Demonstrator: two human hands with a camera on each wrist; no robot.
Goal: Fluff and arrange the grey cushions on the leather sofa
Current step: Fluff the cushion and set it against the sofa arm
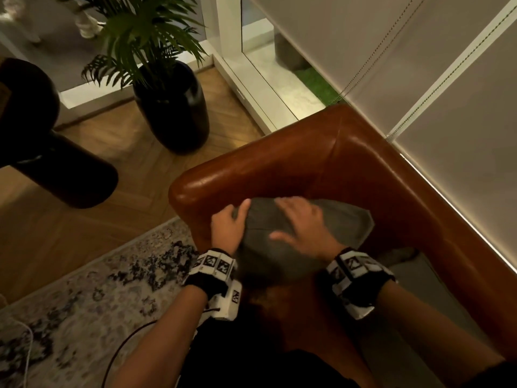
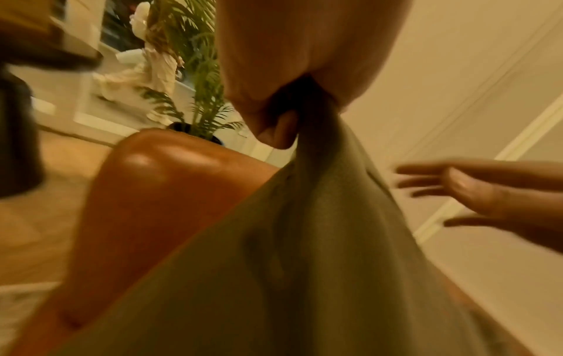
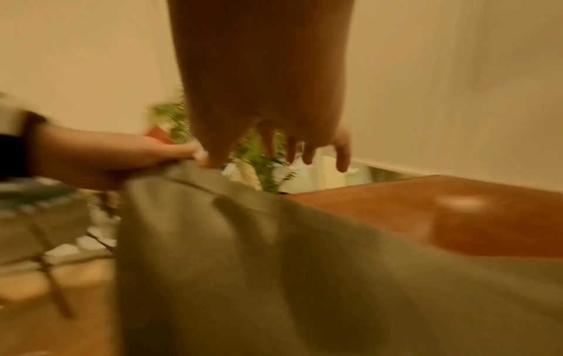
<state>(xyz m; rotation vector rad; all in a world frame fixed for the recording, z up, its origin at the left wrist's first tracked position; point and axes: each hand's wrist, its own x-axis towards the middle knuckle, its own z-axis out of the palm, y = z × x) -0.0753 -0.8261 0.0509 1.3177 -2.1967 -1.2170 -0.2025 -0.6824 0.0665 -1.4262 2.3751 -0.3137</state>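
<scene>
While both hands work at the corner seat, the scene reads so:

Plant (image 1: 145, 37): green fronds in a tall, round black pot (image 1: 173, 107), on the floor to the far left of the sofa arm.
Dark furniture (image 1: 56, 169): rounded black shape at the left edge, on the wood floor; what it is cannot be told.
Cord (image 1: 120, 351): thin and dark, lying across the rug near the left forearm.
Cushion (image 1: 268, 247): grey woven cloth, soft and creased, with pointed corners; it sits in the sofa's corner, against the arm and back.
Left hand (image 1: 228, 225): grips the cushion's left corner, cloth bunched between thumb and curled fingers.
Right hand (image 1: 303, 229): open, fingers spread and blurred, over the cushion's top; contact cannot be told.
Sofa (image 1: 279, 163): glossy brown leather, rounded arm and back.
Rug (image 1: 84, 289): pale with dark speckled patches, near left.
Floor (image 1: 134, 135): herringbone wood.
Blinds (image 1: 419, 65): pale roller blinds with bead chains behind the sofa, a strip of light along their lower edge.
</scene>
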